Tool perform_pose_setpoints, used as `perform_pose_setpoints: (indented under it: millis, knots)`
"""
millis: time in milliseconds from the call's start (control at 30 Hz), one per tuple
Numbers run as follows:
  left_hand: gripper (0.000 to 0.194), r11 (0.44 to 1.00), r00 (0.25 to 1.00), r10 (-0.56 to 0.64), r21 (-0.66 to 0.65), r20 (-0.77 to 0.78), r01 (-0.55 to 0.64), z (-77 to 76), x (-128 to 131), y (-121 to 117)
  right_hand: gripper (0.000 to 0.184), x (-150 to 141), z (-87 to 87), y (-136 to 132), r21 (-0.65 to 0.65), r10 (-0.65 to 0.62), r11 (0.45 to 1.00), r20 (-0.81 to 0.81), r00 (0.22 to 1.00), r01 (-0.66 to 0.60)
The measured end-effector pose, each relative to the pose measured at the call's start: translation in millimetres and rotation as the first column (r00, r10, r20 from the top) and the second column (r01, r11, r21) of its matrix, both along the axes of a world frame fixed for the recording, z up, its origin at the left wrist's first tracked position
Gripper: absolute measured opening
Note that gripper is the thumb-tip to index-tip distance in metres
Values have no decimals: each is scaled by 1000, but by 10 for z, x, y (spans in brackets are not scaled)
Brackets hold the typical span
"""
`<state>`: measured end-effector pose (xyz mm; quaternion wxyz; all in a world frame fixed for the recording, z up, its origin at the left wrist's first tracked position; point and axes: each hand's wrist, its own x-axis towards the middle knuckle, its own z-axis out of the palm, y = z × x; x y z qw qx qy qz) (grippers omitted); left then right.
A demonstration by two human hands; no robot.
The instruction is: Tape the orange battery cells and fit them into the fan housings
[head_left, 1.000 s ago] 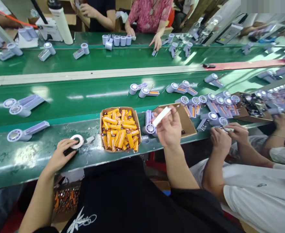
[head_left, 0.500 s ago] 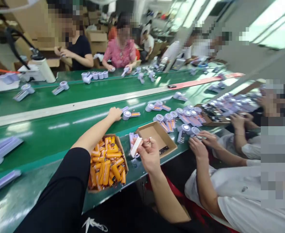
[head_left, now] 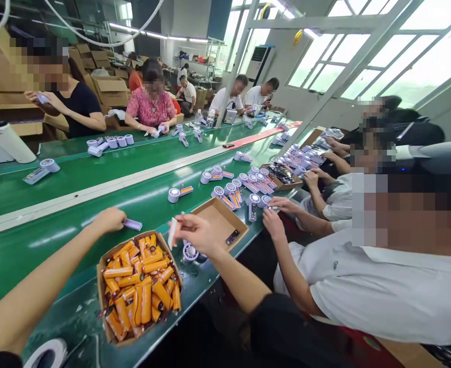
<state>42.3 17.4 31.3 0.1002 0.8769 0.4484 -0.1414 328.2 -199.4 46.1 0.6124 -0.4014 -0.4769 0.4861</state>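
My left hand (head_left: 112, 220) is closed on a lavender plastic fan housing (head_left: 133, 224), whose handle end sticks out to the right over the green belt. Between the thumb and fingers of my right hand (head_left: 198, 234) is a thin white strip (head_left: 172, 233), held upright. Just below my hands stands a cardboard box (head_left: 102, 286) heaped with orange battery packs (head_left: 145, 299). Behind my right hand lies a lavender fan part with a round grille (head_left: 190, 251), partly covered by the hand.
An open cardboard tray (head_left: 220, 217) with a black circuit board (head_left: 232, 236) sits right of my right hand. Several lavender fans (head_left: 229, 197) lie along the belt (head_left: 133, 197). A co-worker in a white shirt (head_left: 348, 276) sits close on the right. A tape roll (head_left: 48, 354) lies front left.
The view has swung to the right. My left hand has come back leftward and nearer along the belt with the lavender housing. My right hand still pinches the white strip.
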Motion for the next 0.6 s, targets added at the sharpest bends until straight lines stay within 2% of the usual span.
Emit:
perform_pose_setpoints:
  millis: [67,133,267,400,600]
  knots:
    - [15,997,1000,26,-66,-3,-27,-2,35,120,53,-194,81,381,17,50,998,128,991,-53]
    - [22,989,998,50,-140,35,-45,-21,8,256,53,-358,52,767,-17,91,996,159,983,-89]
    - [37,973,976,124,-217,178,-84,-124,-201,397,46,-647,-250,1367,-102,152,986,260,954,-130]
    - [35,968,947,154,-236,283,-87,-209,-299,342,39,-723,-475,1617,-95,133,990,364,922,-106]
    - [35,970,937,144,-232,317,-70,-334,-106,298,46,-481,-566,1683,-42,22,999,469,883,-2]
